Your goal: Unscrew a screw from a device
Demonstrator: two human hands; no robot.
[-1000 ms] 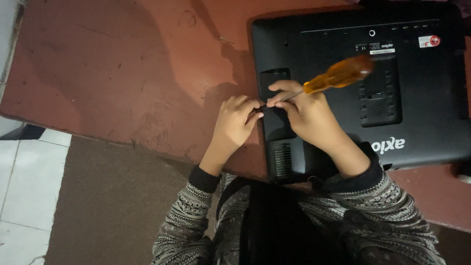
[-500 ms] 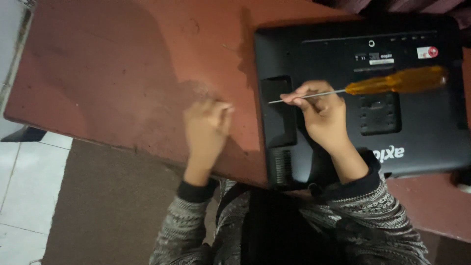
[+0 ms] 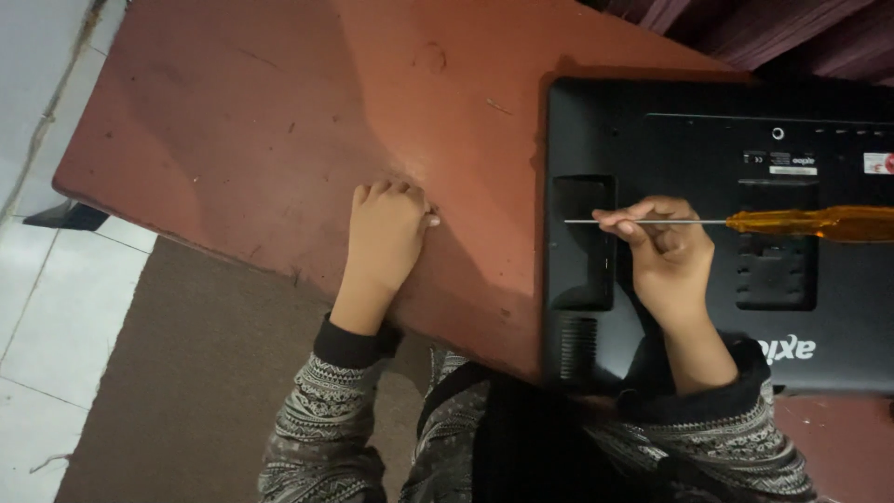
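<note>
My right hand (image 3: 666,256) pinches the metal shaft of the screwdriver (image 3: 726,222) partway along; the tool lies level over the back of the black monitor (image 3: 838,307), amber handle out to my right, tip pointing left above a recessed slot (image 3: 583,242). Monitor lies face down on the red-brown table (image 3: 279,121), near its right end. My left hand (image 3: 384,233) is well apart from the tool, knuckles down on bare tabletop, fingers curled under; cannot tell whether anything sits inside them. Patterned sleeves (image 3: 317,419) on both arms.
</note>
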